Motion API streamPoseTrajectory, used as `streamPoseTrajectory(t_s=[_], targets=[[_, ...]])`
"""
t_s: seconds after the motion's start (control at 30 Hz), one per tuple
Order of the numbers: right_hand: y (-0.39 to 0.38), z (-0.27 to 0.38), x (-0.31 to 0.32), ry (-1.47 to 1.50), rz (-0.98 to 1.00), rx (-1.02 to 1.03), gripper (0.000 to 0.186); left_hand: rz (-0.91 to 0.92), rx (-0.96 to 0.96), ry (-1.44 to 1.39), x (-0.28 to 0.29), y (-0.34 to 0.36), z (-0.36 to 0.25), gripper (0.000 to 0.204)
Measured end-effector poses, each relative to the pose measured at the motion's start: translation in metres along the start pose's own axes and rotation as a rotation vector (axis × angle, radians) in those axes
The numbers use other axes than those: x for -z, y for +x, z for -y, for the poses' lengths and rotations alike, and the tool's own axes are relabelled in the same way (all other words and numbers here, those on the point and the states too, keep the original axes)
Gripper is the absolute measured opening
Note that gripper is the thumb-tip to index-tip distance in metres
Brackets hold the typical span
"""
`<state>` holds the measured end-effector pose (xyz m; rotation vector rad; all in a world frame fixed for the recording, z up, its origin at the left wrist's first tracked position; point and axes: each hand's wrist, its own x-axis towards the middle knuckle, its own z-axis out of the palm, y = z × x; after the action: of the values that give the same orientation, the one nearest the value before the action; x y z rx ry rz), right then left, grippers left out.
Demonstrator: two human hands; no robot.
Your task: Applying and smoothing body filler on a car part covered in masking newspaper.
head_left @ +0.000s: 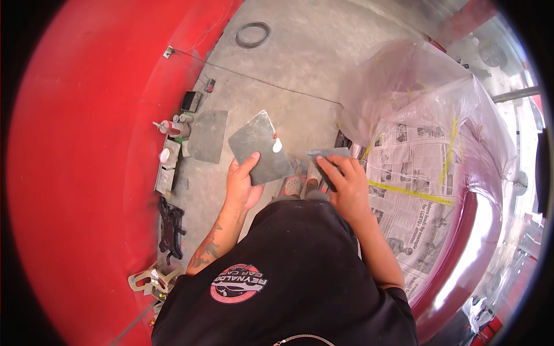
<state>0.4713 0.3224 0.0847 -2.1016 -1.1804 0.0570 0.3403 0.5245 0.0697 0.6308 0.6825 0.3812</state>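
My left hand (245,181) grips a grey rectangular board (255,144) by its lower left edge, thumb on top. Near the board's right edge sits a dab of white paste (277,146), with a small streak of red paste (274,136) just above it. A thin, flat, dark grey spreader (337,152) is held in my right hand (347,181), its fingers laid over the top face. The spreader is to the right of the board, apart from it. My fingers partly hide its lower part.
On the right stands a maroon car (482,230) masked with newspaper (404,167), yellow tape (412,194) and clear plastic sheeting (398,75). Along the red wall (104,150) are bottles (175,128) and a black bracket (171,228). A cable (254,79) crosses the concrete floor near a dark coil (253,34).
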Motion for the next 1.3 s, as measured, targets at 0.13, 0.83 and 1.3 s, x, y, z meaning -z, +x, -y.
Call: streamPoseTrajectory(t_s=[0.13, 0.83, 1.3], targets=[[0.02, 0.009, 0.017, -0.205, 0.026, 0.142, 0.054, 0.014, -0.19, 0.241, -0.021, 0.009, 0.006, 0.031], [0.041, 0.007, 0.028, -0.187, 0.035, 0.166, 0.045, 0.106, -0.433, 0.692, -0.065, 0.016, -0.004, 0.025], [0.027, 0.028, 0.029, 0.316, -0.093, 0.168, 0.061, 0.195, 0.08, -0.23, -0.077, 0.01, -0.013, 0.032]])
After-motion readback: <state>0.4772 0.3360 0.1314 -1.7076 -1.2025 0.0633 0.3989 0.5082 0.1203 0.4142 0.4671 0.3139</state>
